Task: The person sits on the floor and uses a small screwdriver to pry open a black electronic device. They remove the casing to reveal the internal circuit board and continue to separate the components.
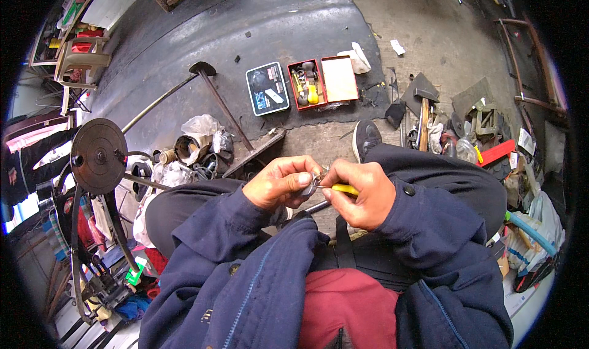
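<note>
Above my lap, both hands meet near the middle of the view. My left hand [279, 182] is closed, thumb against fingers, on a small shiny metal piece [316, 179] whose kind I cannot make out. Closed around a yellow-handled tool [345, 189] with a thin metal shaft, perhaps a screwdriver or an awl, is my right hand [363, 192]. The shaft points left and its tip reaches the metal piece. The fingers hide most of that piece and part of the handle.
A red box [305, 85] of tools lies open ahead, beside a dark flat case [267, 89]. To the left stands a machine with a round metal wheel [99, 157]. Plastic bags [201, 128] lie near my left knee, scraps and a red piece [497, 153] right.
</note>
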{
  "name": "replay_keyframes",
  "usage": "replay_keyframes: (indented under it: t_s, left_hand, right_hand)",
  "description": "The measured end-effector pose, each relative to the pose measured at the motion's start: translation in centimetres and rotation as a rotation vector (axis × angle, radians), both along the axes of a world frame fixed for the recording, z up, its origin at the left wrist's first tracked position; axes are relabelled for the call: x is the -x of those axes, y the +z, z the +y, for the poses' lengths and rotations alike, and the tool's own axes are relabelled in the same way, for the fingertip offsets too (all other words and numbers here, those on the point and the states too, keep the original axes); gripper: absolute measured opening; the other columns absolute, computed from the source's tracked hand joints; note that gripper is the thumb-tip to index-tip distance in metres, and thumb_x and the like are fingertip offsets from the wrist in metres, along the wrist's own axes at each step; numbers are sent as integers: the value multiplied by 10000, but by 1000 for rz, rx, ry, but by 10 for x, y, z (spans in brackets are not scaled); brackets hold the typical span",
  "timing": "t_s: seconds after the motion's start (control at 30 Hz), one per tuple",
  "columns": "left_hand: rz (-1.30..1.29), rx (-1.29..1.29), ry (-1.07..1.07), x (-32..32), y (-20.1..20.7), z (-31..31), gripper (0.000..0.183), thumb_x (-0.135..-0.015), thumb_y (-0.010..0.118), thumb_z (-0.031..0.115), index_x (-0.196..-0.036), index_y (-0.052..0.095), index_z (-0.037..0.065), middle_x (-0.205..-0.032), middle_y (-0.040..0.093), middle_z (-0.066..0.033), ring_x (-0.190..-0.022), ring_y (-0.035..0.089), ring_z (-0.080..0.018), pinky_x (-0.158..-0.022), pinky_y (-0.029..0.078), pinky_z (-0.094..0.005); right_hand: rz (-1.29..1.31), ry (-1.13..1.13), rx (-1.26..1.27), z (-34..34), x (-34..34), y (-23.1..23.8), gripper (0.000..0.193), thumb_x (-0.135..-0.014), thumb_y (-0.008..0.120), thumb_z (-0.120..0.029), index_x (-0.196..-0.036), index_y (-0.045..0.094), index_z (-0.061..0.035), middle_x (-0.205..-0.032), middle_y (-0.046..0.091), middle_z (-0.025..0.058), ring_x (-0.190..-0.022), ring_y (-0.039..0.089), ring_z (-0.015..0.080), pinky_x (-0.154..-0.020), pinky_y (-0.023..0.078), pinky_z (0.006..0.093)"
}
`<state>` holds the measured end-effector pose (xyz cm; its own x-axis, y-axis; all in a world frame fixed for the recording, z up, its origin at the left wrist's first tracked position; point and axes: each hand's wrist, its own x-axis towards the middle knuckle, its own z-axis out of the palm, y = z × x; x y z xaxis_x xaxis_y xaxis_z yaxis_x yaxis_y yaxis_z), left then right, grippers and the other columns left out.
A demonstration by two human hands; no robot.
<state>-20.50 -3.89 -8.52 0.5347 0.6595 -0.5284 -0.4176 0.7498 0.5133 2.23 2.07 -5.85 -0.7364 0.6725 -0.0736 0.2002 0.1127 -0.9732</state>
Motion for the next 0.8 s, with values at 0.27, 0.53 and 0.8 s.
replay_keyframes:
  t_s: [0.27,0.53,0.8]
  left_hand:
    - [48,20,11,-4,1,1,357,-931,724,358,-1106,615,67,-769,592,10,-577,461,-67,-517,323,-227]
    - [25,25,12,-1,-4,0,319,-950,702,323,-1111,613,62,-754,591,1,-550,429,-74,-500,307,-238]
    - [14,-20,38,0,1,1,305,-966,705,318,-1114,623,64,-765,561,29,-611,469,-61,-532,333,-228]
  right_hand:
    - [-31,-45,126,-4,-3,4,115,-828,682,30,-926,628,3,-762,662,172,-664,700,329,-614,549,357]
    - [-7,-12,-318,-8,0,-1,165,-791,695,50,-932,623,4,-779,672,177,-680,706,340,-590,550,373]
    - [29,-29,-2,2,-3,2,96,-852,690,0,-923,631,24,-765,674,153,-652,697,220,-606,526,311]
